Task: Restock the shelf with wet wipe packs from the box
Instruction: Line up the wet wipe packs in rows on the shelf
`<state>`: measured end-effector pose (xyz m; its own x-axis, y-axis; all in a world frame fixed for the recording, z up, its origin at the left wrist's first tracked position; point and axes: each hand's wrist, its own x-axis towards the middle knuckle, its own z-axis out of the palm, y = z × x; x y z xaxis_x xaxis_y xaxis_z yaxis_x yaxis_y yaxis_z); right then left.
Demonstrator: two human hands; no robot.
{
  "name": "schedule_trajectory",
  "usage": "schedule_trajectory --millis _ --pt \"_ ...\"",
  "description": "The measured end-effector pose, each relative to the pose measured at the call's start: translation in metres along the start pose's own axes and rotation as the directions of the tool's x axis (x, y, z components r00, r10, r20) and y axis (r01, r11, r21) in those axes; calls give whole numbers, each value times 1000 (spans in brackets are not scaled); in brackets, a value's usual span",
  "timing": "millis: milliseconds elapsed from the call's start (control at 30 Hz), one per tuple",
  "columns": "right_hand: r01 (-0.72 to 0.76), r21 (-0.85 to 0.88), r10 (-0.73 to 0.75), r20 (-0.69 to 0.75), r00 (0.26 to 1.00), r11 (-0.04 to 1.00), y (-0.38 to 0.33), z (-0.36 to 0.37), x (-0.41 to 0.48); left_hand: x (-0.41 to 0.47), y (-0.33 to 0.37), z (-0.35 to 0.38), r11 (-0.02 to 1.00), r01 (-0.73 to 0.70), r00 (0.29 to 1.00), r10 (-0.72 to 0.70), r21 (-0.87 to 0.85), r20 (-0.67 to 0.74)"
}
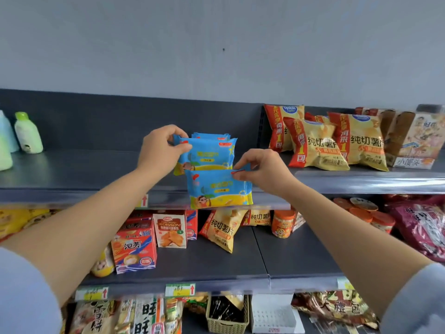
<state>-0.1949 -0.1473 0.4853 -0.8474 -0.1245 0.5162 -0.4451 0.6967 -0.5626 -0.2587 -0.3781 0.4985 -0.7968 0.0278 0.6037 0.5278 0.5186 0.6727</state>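
Note:
Blue and yellow wet wipe packs stand upright in a short row on the dark top shelf. My left hand pinches the top left corner of the front pack in that row. My right hand pinches the top right edge of another wet wipe pack, which hangs in front of the shelf's front edge, below and in front of the row. The box is not in view.
Yellow and red chip bags fill the top shelf to the right, green bottles stand at its far left. The shelf below holds red snack boxes, a chip bag and orange jars. A woven basket sits on the lowest shelf.

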Motion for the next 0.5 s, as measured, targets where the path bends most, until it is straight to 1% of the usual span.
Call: schedule_trajectory --millis 133,300,500 --pt "30 9 -30 -13 999 1000 16 -2 33 34 -8 20 999 23 1000 -23 32 -8" --pt "40 -23 -40 17 999 999 43 -8 72 70 -22 50 994 50 999 -50 101 -2" --pt "10 -27 -9 37 999 1000 74 -5 102 101 -43 78 990 127 992 -128 62 16"
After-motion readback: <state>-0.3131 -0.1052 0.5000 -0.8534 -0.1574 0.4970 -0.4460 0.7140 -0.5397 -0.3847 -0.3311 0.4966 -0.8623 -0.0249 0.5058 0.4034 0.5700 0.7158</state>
